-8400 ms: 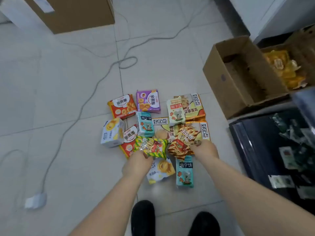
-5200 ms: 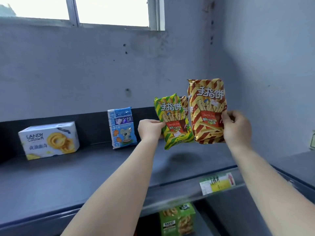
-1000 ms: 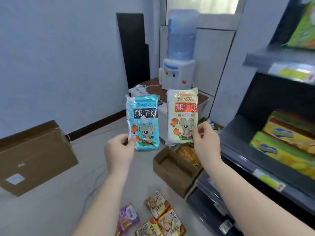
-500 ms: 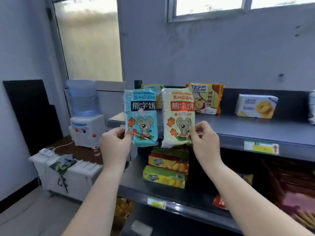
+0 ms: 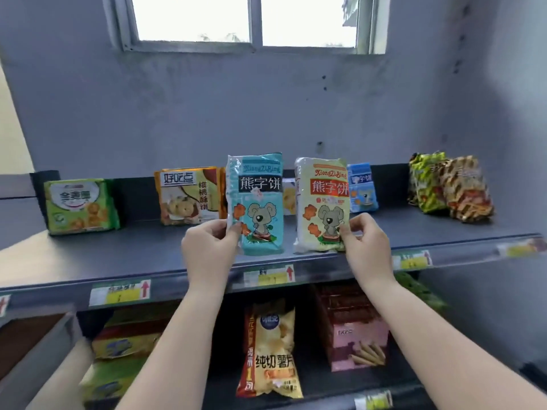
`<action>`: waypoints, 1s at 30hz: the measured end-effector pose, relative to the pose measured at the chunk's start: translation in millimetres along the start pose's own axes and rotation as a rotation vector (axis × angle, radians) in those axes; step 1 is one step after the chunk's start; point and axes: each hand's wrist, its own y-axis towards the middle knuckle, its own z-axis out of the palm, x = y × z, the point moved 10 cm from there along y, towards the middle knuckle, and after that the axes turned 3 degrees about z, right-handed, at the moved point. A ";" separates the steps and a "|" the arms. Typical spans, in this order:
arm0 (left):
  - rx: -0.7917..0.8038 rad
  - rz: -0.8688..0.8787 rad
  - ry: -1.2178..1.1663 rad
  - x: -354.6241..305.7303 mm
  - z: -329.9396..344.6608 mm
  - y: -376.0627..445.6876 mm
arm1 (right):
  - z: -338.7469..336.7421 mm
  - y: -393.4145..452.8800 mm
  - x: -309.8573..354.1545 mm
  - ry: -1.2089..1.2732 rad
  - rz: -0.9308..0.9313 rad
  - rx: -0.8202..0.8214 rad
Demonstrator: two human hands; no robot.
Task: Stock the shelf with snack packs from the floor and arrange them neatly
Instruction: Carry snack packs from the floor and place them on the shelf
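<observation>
While both packs are hanging upright over the top shelf [image 5: 296, 255], the person is getting ready to stand them down.

The left hand [image 5: 208, 247] is pinching the teal bear-biscuit pack [image 5: 256, 202] by its lower left edge, and the right hand [image 5: 365, 241] is pinching the cream bear-biscuit pack [image 5: 322, 202] at its lower right corner; neither is clearly resting on the shelf. A blue pack of the same brand [image 5: 362, 187] is standing at the back wall just behind the cream one, so setting both beside it, faces forward and bottoms flat, is probably the neat choice. Because these soft bags are likely tipping easily, leaning them against the back wall before loosening the pinch is looking wise.
</observation>
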 end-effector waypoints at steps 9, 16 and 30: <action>0.139 0.098 -0.078 -8.8 141.0 57.0 | -27.3 109.5 -85.0 -0.169 0.113 -0.029; 0.182 0.073 -0.053 -2.9 204.7 92.8 | -36.0 185.6 -153.0 -0.205 0.267 -0.012; 0.072 -0.010 0.007 -10.6 269.9 87.2 | -6.9 247.0 -218.9 -0.070 0.438 0.326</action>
